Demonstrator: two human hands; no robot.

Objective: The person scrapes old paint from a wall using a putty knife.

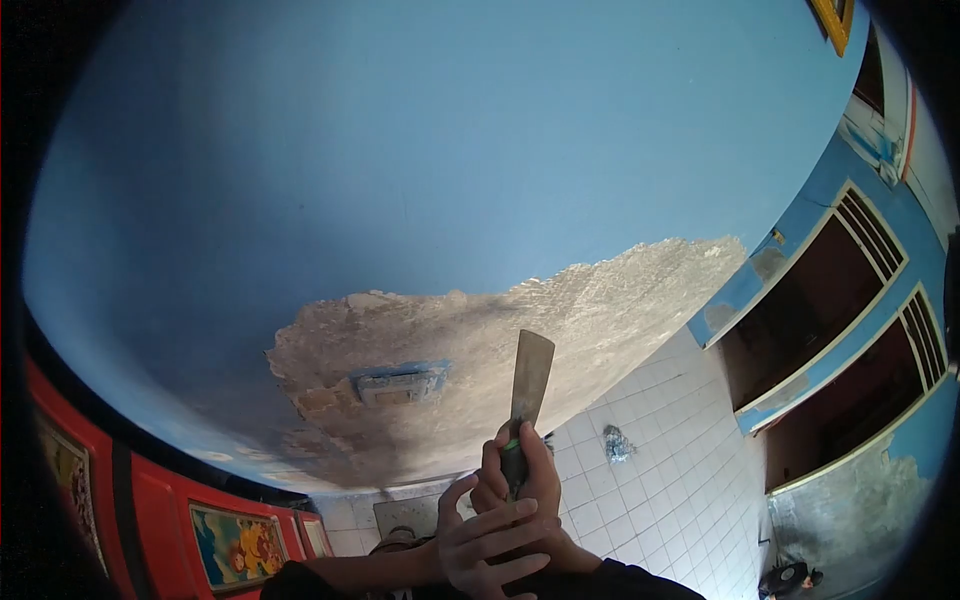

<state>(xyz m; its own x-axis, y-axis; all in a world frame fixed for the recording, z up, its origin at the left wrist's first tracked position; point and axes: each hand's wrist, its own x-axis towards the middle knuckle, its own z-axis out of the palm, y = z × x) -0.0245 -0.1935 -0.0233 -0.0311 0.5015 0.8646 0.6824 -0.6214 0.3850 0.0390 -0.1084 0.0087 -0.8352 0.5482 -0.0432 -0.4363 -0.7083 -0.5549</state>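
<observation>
A scraper with a flat, dull metal blade points upward in front of the wall. My right hand is closed around its dark green handle, thumb and fingers near the base of the blade. Lower and nearer to me, my left hand crosses in front of the right wrist, fingers spread and nothing seen in them. Behind the blade is a bare plaster patch with a ragged upper edge, where the blue paint ends. The blade appears apart from the wall, though depth is hard to judge.
A recessed box with blue edges sits in the bare patch. Debris lies on the white tiled floor. Red furniture with picture panels stands left. Dark doorways open at right, and a yellow frame hangs top right.
</observation>
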